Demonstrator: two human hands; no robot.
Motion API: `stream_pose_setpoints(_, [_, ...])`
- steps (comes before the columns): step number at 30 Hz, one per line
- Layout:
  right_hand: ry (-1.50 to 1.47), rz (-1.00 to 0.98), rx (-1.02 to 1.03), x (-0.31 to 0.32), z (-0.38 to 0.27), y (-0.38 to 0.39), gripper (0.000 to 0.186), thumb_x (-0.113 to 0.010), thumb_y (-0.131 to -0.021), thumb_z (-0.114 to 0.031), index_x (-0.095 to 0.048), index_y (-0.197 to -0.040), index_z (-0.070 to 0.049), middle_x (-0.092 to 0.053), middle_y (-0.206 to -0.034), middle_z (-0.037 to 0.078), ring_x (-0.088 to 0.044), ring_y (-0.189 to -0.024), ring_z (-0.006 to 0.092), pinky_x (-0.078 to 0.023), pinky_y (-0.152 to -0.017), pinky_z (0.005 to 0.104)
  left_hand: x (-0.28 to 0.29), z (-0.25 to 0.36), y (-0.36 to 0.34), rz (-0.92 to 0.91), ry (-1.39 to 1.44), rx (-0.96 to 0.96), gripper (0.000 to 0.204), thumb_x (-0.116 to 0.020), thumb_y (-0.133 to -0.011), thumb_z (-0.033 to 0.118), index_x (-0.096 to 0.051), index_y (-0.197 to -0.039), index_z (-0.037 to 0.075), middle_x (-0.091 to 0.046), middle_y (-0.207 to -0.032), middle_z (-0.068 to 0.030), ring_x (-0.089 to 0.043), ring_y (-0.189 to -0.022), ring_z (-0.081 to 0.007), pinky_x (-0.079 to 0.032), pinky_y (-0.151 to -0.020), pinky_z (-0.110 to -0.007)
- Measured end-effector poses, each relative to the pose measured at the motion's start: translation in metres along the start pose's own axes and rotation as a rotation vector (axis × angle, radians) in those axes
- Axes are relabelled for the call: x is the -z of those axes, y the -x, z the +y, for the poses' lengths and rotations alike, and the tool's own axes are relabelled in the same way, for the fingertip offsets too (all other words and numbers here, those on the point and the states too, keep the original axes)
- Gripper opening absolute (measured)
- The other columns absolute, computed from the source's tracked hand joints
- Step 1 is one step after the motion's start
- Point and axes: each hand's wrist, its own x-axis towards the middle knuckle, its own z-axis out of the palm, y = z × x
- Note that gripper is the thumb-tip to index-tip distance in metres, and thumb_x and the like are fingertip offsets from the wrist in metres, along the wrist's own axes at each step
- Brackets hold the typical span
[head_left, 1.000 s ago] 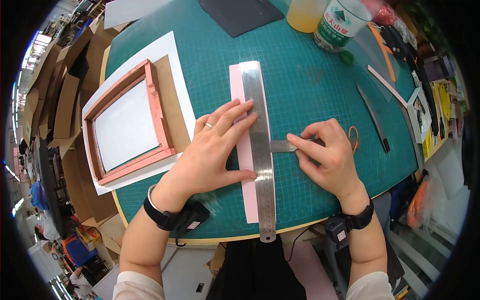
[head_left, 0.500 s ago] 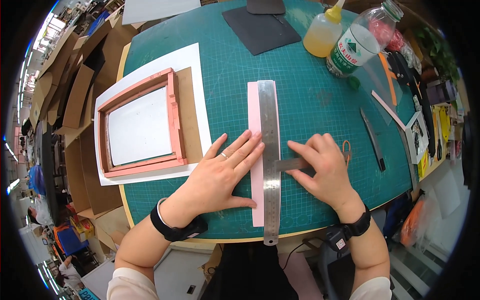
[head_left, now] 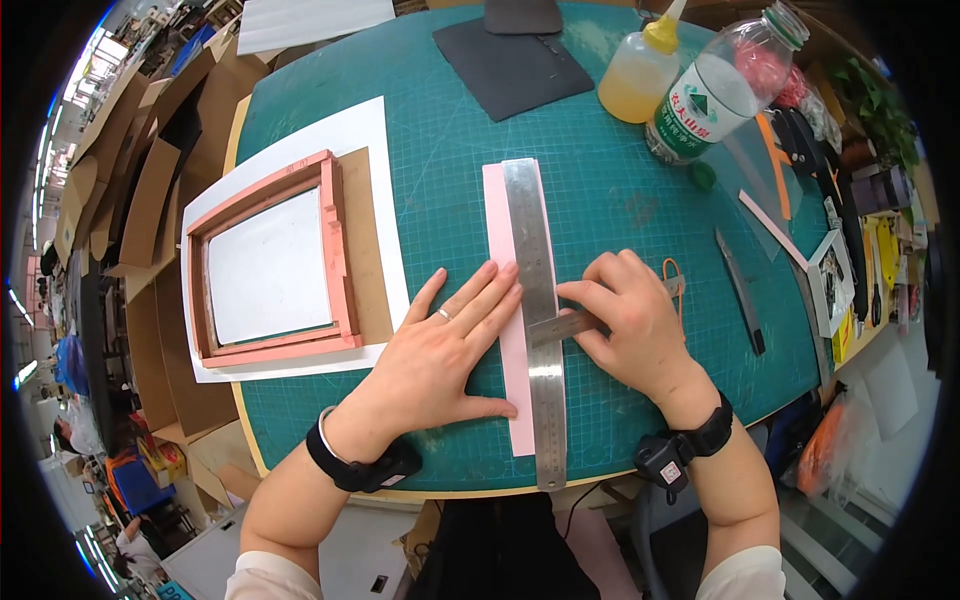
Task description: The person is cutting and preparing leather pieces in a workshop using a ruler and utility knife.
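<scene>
A long steel ruler [head_left: 530, 240] lies along a pale pink strip [head_left: 497, 210] on the green cutting mat [head_left: 610, 170]. My left hand [head_left: 430, 355] is spread flat with fingertips on the pink strip, left of the ruler. My right hand [head_left: 630, 330] has curled fingers gripping a short metal strip [head_left: 548, 328], whose left end crosses onto the ruler at an angle. An orange loop-handled tool [head_left: 671, 268] lies just beyond that hand. Further right is a dark, slim blade tool [head_left: 740, 290].
A salmon frame [head_left: 336, 250] rests on white board [head_left: 365, 125] at left. Behind are dark sheets [head_left: 505, 70], a squeeze bottle [head_left: 630, 85] and a plastic jar [head_left: 695, 110]. The right edge holds strips and a white box [head_left: 830, 280]. Cardboard [head_left: 150, 200] stands left of the table.
The short metal strip has moved left and now angles over the ruler, with my right hand following it. My left hand stays spread on the pink strip. The camera view has shifted somewhat.
</scene>
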Motion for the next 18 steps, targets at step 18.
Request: stream_pose_setpoints(18, [-0.056, 0.11, 0.056, -0.007, 0.011, 0.005, 0.025, -0.072, -0.066, -0.005, -0.067, -0.09, -0.008, -0.052, -0.075, 0.003, -0.05, -0.069, 0.0205, -0.042, -0.058, 0.0328, 0.001, 0.006, -0.007, -0.033, -0.024, 0.05, 0.111, -0.074, -0.06, 0.062, -0.029, -0.144, 0.005, -0.026, -0.151, -0.0102, -0.022, -0.141, -0.0234, -0.011, -0.113, -0.045])
